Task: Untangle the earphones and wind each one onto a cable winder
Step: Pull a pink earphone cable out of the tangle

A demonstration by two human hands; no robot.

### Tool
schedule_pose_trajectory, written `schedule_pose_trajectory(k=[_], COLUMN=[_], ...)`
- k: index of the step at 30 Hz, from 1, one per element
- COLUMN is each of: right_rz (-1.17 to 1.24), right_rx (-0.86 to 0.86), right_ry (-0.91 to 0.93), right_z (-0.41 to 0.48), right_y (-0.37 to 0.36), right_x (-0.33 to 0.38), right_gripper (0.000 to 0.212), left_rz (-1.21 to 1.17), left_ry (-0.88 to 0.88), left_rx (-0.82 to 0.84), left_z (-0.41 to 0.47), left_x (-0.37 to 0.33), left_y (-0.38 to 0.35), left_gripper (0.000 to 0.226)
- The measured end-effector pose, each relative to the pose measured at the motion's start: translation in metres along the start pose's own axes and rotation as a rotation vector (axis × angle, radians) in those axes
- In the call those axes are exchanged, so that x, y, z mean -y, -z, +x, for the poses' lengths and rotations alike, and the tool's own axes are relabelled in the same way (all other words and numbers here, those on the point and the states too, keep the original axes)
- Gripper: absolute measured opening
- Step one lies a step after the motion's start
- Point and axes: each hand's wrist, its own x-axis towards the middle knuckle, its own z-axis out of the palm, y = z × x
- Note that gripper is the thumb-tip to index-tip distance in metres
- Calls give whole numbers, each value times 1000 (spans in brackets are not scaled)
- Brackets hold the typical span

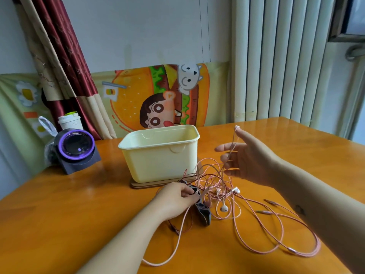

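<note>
The orange wooden table [276, 139] carried everything, and most of the task sat in its middle. A cream plastic tub [158, 161] stood open toward the far edge on a thin wooden base [150, 184], probably meant to take the finished bundles. A purple-ringed device [77, 147] sat out of the way near the far left corner. The right hand [250, 161] was raised above the table right of the tub, its fingers spread and straight. One pink strand rose from the heap and draped over its thumb tip [238, 129] (hooked rather than pinched, as far as could be told), seemingly lifted to show where that strand ran. The left hand [173, 200] lay low on the table just in front of the tub. Its fingers curled onto the dark left side of the tangle of earphones [213, 178], apparently anchoring it while the strand was drawn up. The tangle touched the front of the base, and loose pink cable loops [276, 230] trailed from it toward the near and right edges. A dark grey cable winder [203, 212] lay beside the left hand, bare of cord, so winding looked not yet begun. One white earbud [224, 208] rested inside a loop, another [236, 190] just beyond it. Two jack plugs [271, 202] lay apart to the right.
</note>
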Motion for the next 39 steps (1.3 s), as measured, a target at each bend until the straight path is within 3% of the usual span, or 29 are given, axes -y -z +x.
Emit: schedule_pose_trajectory(k=[3,8,11,12,14,16,17,19,21,23,26,31,35,39], right_rz=[15,-17,-60,-135,-542,-1040,-1175,-1316,-1444,-1562,-1603,-1642,-1677,-1430], right_rx=[-43,-218,-282,-291,-412,-554,-546,-299,-20,80,73,104,142,-8], right_ry=[-17,-65,-91,-75,76,403,554,684,599,443,254,163,228,405], right_z=[1,5,5,4,0,-8,-15,-22,-15,-2,8,12,13,11], right_y=[6,18,25,26,26,12,-1,-31,-49,-50,-37,-34,-36,-35], right_x=[-3,-12,-13,-13,-11,-6,-4,-4,-17,-29,-38,-41,-26,26], right_gripper=[58,23,39,44,46,37,29,20,21,24,25,33,28,28], left_rz=[5,-61,-116,-151,-221,-280,-314,-363,-356,-354,-374,-335,-163,-151], left_ry=[-25,-57,-62,-64,-75,-79,-75,-74,-92,-113,-113,-144,-146,-119], left_rx=[15,-104,-131,-138,-170,-190,-189,-186,-185,-185,-188,-241,-329,-449], left_z=[0,-3,-5,-7,-8,-8,-7,-8,-8,-11,-15,-21,-23,-21], left_x=[0,0,0,-1,0,-1,-2,-5,-8,-8,-4,0,5,13], left_y=[-4,6,15,17,22,27,28,30,31,32,35,40,51,77], left_gripper=[31,18,16,16,16,16,17,18,17,16,17,18,16,19])
